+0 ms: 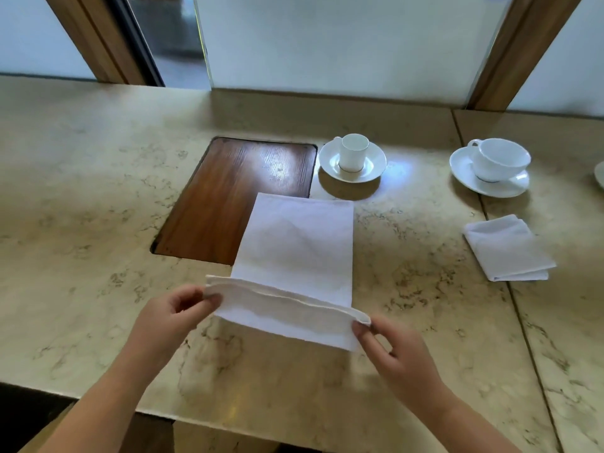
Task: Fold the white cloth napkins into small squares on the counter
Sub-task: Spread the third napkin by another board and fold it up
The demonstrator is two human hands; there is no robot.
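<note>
Landmark: wooden inset panel (235, 197), set flush into the marble table (98, 207).
Napkin in work: white cloth napkin (294, 250), folded to a long strip; its far end overlaps the panel's near right corner, the rest runs toward the person just right of the panel.
Near end: raised off the table and turned back over itself — layered edges visible along the lifted fold.
Handling: judged light, soft and limp; it will sag between holds and layers may slip apart. Take hold at the two corners of the lifted end, all layers pinched together.
Left hand (170, 317): grip closed as a pinch on the left corner of the lifted end, thumb and fingertips around the edge.
Right hand (392, 348): grip closed as a pinch on the right corner, at a lower position than the left.
Finished piece: folded napkin (508, 248), a small square, well to the right of the panel.
Other items: small cup on saucer (353, 156) just beside the panel's far right corner; larger cup on saucer (490, 166) farther right.
Step judged: carrying the near end forward — halving the strip.
</note>
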